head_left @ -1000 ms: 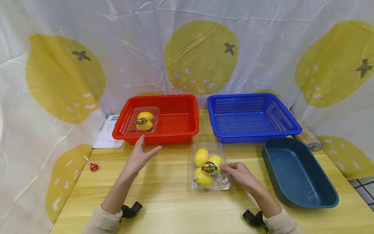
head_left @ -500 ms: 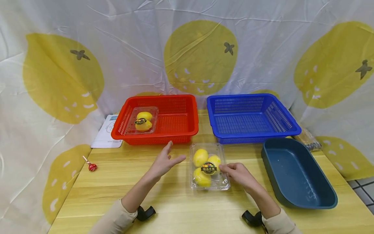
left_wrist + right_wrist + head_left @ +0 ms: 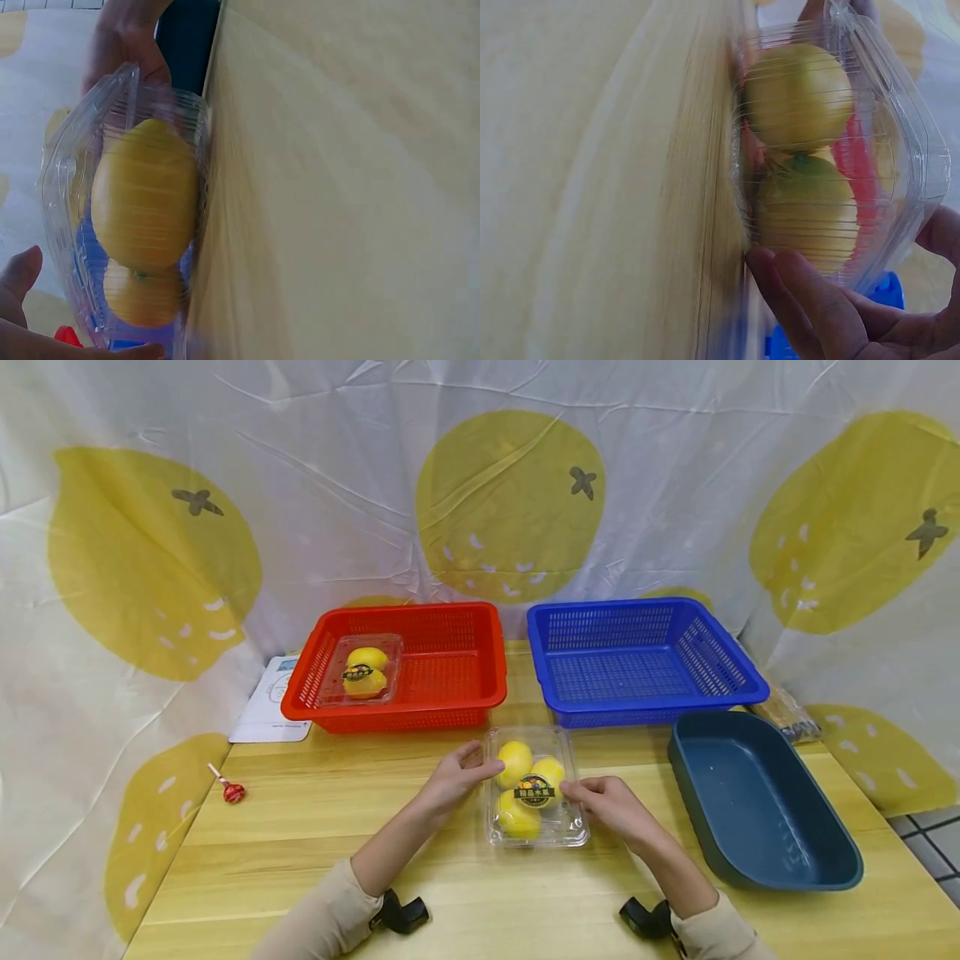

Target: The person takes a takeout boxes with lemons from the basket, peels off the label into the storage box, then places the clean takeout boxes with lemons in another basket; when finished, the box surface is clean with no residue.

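Note:
A clear plastic clamshell box (image 3: 565, 747) with three lemons and a dark label lies on the table. My right hand (image 3: 618, 810) holds its right edge, thumb over the lid. In the right wrist view, the fingers (image 3: 810, 292) bend against the side of the box. At the opposite edge is my left hand (image 3: 453, 781), thumb and fingers spread. The left wrist view shows that thumb (image 3: 22, 271) standing away from the lid, with the fingertips low beside the box. A second clamshell box (image 3: 392, 647) with two lemons sits in the red basket (image 3: 450, 714).
A blue basket (image 3: 630, 703) stands behind on the right, and a dark teal tub (image 3: 765, 810) is at the right. To the left are a lollipop (image 3: 233, 792) and a white card (image 3: 262, 714). A lemon-print cloth (image 3: 337, 460) hangs along the back.
My left hand has moved right, from in front of the red basket to the left edge of the nearer box. The right hand stays on that box's right edge.

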Available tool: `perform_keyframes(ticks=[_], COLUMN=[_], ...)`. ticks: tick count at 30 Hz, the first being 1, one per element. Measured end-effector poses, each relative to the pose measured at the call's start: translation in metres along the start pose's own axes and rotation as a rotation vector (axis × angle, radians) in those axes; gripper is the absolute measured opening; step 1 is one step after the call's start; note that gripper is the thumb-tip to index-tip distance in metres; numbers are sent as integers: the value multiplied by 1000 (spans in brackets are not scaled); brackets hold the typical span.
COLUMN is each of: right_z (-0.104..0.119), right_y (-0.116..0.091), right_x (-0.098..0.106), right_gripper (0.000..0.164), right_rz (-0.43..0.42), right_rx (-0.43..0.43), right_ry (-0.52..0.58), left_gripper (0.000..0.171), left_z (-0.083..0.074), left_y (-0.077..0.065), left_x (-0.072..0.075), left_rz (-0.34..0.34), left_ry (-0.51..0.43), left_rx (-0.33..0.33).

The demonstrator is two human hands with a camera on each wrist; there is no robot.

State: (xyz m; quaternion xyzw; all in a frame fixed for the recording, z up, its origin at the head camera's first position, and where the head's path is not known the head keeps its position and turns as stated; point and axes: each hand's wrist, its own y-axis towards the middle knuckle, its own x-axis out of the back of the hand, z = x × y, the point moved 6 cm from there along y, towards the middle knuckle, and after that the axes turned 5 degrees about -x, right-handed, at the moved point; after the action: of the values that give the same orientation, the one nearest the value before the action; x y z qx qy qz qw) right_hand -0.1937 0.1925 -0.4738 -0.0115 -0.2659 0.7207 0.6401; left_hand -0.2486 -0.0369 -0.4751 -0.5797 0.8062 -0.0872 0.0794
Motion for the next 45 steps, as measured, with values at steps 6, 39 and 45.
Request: perform_keyframes(ticks=[6, 39, 45], right_z=[0, 30, 54], right_y=[0, 0, -3], right_x=[0, 18, 28], right_gripper=[46, 60, 60], right_rz=[15, -77, -160], right_rx=[4, 130, 193], right_ry=[-5, -222, -326], left_gripper=[82, 80, 78], left_z=[9, 22, 23], left_y=[4, 6, 6], left_x=[-9, -14, -14], left_rz=[17, -25, -29], left_ry=[-66, -54, -50], left_rx=[-31, -137, -135])
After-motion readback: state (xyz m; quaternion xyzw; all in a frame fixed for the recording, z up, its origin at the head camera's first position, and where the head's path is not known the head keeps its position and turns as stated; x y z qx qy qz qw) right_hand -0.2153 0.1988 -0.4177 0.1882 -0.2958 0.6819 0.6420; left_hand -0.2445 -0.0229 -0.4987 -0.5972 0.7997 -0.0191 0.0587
